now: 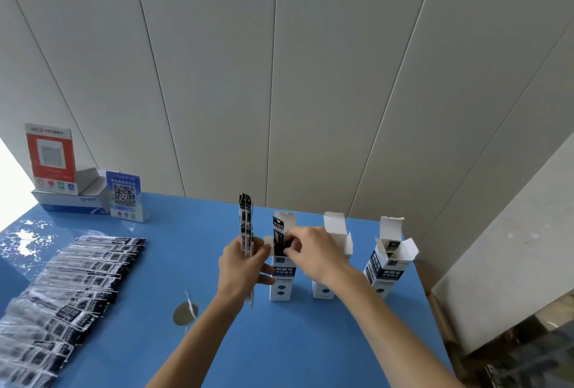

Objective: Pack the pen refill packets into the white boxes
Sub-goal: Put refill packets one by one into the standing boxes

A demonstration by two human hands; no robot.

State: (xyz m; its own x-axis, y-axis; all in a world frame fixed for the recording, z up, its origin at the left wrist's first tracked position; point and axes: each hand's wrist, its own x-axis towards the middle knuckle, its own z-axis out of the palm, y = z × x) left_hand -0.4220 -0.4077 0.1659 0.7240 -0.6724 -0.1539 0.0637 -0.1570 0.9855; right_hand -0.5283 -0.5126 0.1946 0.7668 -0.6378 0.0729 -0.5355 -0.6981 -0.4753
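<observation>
Right now the right hand (306, 246) pinches one refill packet (278, 233) halfway into the white box (282, 279) beneath it, seemingly steadied by the left hand (240, 266), which grips spare packets (246, 226) upright, ready to feed in.

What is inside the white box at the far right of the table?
In the far-right white box, dark tops of refill packets show at the open mouth. Its walls hide how many there are.
</observation>
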